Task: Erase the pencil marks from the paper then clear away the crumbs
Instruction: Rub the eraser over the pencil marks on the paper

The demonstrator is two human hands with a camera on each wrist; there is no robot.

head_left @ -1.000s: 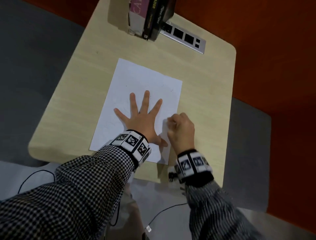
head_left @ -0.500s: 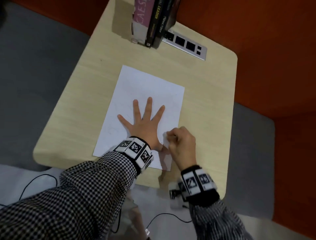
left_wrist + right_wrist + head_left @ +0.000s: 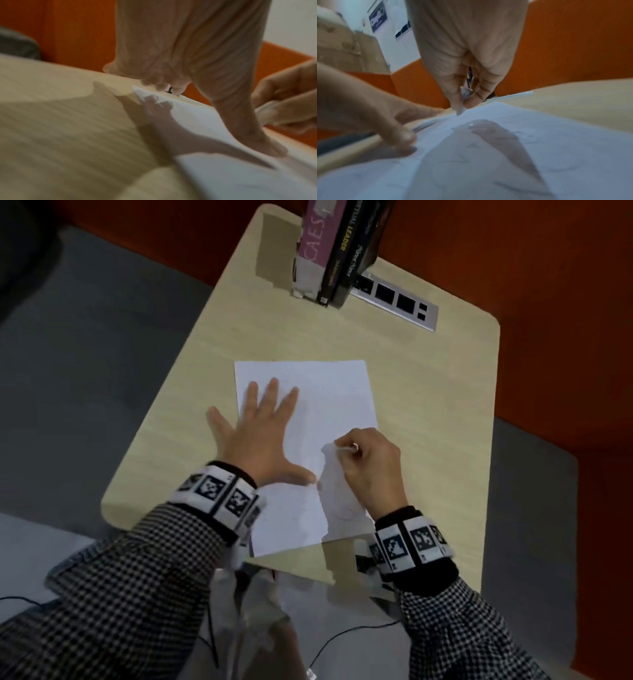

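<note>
Soft overhead light throws hand shadows onto the paper (image 3: 329, 392); both wrist views are motion-blurred and edge-warped

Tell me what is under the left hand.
The left hand lies flat, mostly on the paper, with its outer fingers on the bare table. Any pencil marks beneath the palm are covered.

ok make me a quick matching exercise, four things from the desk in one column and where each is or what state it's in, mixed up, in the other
Things:
1. left hand
2. right hand
3. books
4. power strip

States or places:
A. standing upright at the far edge of the desk
B. pinching a small white eraser on the paper
C. lying flat just right of the books
D. spread flat, pressing the sheet's left side

Pairs: 1-D, 2-B, 3-A, 4-C
</note>
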